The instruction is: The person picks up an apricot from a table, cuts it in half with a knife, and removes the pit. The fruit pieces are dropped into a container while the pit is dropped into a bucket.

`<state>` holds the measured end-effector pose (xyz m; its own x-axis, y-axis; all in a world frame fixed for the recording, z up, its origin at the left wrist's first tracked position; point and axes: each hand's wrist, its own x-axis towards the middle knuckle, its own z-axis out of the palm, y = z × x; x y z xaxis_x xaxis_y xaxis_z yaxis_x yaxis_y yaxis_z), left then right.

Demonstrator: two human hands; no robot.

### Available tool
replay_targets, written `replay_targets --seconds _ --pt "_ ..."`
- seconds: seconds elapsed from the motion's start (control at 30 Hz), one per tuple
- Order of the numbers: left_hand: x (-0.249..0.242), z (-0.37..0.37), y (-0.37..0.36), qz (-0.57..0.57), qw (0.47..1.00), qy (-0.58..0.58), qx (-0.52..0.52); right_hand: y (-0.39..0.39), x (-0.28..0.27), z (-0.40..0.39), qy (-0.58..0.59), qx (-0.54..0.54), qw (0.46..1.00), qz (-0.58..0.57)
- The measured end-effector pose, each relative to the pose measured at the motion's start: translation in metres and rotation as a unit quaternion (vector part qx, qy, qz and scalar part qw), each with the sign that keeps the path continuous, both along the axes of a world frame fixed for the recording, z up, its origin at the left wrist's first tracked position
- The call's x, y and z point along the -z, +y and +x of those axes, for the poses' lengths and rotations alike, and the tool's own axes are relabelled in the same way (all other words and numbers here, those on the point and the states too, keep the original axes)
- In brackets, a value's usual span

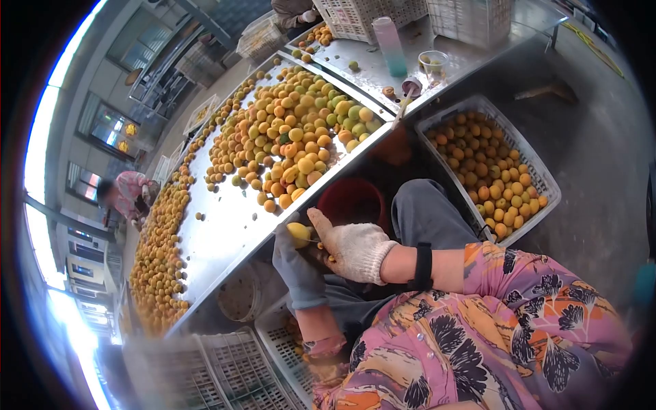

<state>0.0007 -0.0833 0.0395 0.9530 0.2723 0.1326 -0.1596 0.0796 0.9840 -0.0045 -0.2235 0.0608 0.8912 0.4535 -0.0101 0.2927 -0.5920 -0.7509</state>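
Note:
My left hand point(295, 270), in a grey glove, holds a yellow apricot point(298, 235) at the near edge of the metal table point(212, 236). Close on its right is my right hand point(352, 251), in a white knit glove with a stained thumb. Its fingers are curled beside the fruit, around something I cannot make out. A large pile of orange and green-yellow apricots point(294, 130) lies on the table beyond my hands. Below them, a dark red bucket point(352, 205) stands partly hidden under the table edge.
At the right stands a white crate point(555, 194) of apricots. White crates point(239, 362) sit at the lower left, near a white bucket point(239, 294). A bottle point(389, 46) and a plastic cup point(432, 63) stand on the far table. One person point(128, 191) is at the left, another point(290, 14) at the top.

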Motion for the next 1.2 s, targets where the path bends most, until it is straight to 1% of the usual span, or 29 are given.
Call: replay_targets --seconds 0.07,0.13,0.2,0.27,0.3,0.37,0.4,0.47,0.5,0.53,0.57,0.6,0.63,0.7,0.73,0.8,0.87,0.93,1.0,1.03,1.1,1.13,1.2 --pt "0.002 -0.005 -0.001 -0.18 0.983 0.043 0.023 0.0 0.002 -0.002 0.009 -0.005 1.0 -0.012" --pt "0.0 -0.006 -0.001 -0.182 0.982 0.043 0.032 0.001 0.005 -0.002 -0.006 -0.012 0.999 -0.031" --pt "0.003 -0.005 0.001 -0.185 0.981 0.041 0.042 0.001 0.006 0.0 -0.006 -0.007 1.0 -0.02" --pt "0.013 0.001 0.01 -0.023 0.997 0.056 0.041 -0.001 0.005 0.003 -0.007 -0.003 1.0 -0.01" --pt "0.011 -0.001 0.006 -0.023 0.997 0.056 0.042 -0.002 0.003 0.005 -0.005 0.0 1.0 0.0" --pt "0.005 -0.005 -0.005 0.083 0.996 -0.028 0.01 -0.002 0.0 0.006 -0.001 0.006 1.0 0.011" --pt "0.005 -0.004 -0.006 0.083 0.996 -0.028 0.012 -0.001 -0.002 0.006 -0.001 -0.006 1.0 0.012" --pt "0.007 -0.003 -0.005 -0.115 0.993 -0.028 0.009 -0.002 -0.005 0.003 -0.002 -0.02 1.0 0.013" --pt "0.007 -0.003 0.003 -0.146 0.989 -0.004 0.033 -0.003 -0.007 0.0 0.006 -0.027 1.0 0.002" --pt "0.009 -0.003 0.005 -0.147 0.989 -0.005 0.032 -0.004 -0.008 -0.001 0.013 -0.035 0.999 -0.009" --pt "0.01 -0.003 0.006 -0.172 0.984 0.01 0.037 -0.004 -0.007 -0.002 0.012 -0.037 0.999 -0.009" --pt "0.008 -0.004 0.005 -0.198 0.979 0.028 0.044 -0.004 -0.003 -0.003 0.002 -0.026 1.0 -0.003" --pt "0.005 -0.005 0.003 -0.197 0.979 0.028 0.044 -0.004 0.001 -0.004 -0.006 -0.013 1.0 0.003" --pt "-0.002 -0.008 -0.002 -0.194 0.976 0.086 0.056 -0.005 0.004 -0.002 -0.01 -0.011 1.0 -0.01" --pt "0.003 -0.006 -0.001 -0.195 0.975 0.087 0.057 -0.005 0.004 -0.001 -0.015 -0.01 1.0 -0.023" --pt "0.012 -0.002 0.003 -0.017 0.998 0.057 0.03 -0.005 0.005 0.003 -0.026 -0.01 1.0 -0.012" --pt "0.01 -0.002 0.005 -0.008 0.998 0.057 0.029 -0.004 0.004 0.006 -0.039 -0.009 0.999 -0.001" --pt "0.01 -0.002 0.006 0.001 0.998 0.057 0.026 -0.003 0.003 0.006 -0.03 -0.01 0.999 -0.026" --pt "0.013 0.0 0.006 -0.096 0.995 0.002 0.038 -0.003 0.005 0.005 -0.04 -0.015 0.998 -0.044" --pt "0.014 -0.002 0.007 -0.096 0.995 0.002 0.037 -0.004 0.007 0.005 -0.05 -0.02 0.997 -0.062" --pt "0.015 -0.004 0.011 -0.082 0.994 0.057 0.053 -0.006 0.011 0.005 -0.05 -0.016 0.996 -0.072" --pt "0.012 -0.004 0.013 -0.082 0.994 0.057 0.053 -0.006 0.013 0.006 -0.049 -0.012 0.995 -0.083" --pt "0.007 -0.005 0.014 0.026 0.994 0.067 0.083 -0.009 0.014 0.006 -0.05 0.004 0.996 -0.079"
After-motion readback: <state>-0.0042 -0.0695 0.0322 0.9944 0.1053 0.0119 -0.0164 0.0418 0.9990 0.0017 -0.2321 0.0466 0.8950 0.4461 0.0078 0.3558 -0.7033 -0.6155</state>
